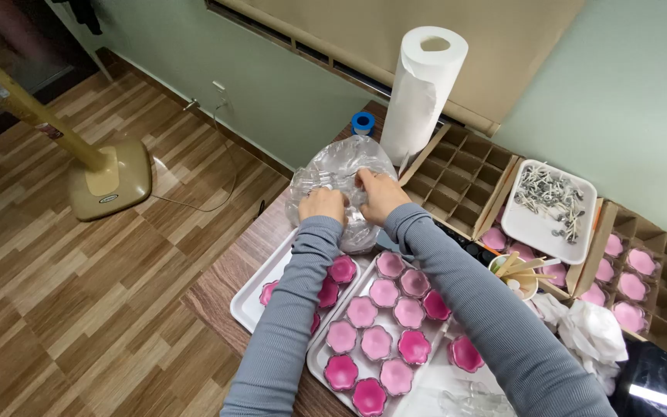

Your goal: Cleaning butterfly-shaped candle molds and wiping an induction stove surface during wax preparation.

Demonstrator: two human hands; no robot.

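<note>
**Now both hands are on the clear plastic bag**

Right now the left hand and the right hand are both up at 12 o'clock from the trays. They hold a crinkly clear plastic bag that sits on the desk. The fingers of the right hand are bent and pinch the plastic near the top. The left hand's fingers curl into the bag too, gripping it. I cannot tell what is inside the bag.

Lots of work looks done. A white tray under the right arm is full of pink flower-shaped candles. Another white tray, at 9 o'clock from it, holds a few more, partly hidden by the left sleeve. At 3 o'clock, a cardboard box with little square slots has pink candles in it.

Some work looks left. A second slotted box, at 1 o'clock from the hands, has many bare slots. A small white dish of candle wicks rests on top of the boxes, and a cup of wooden sticks stands just below it. A paper towel roll stands behind the bag.
</note>
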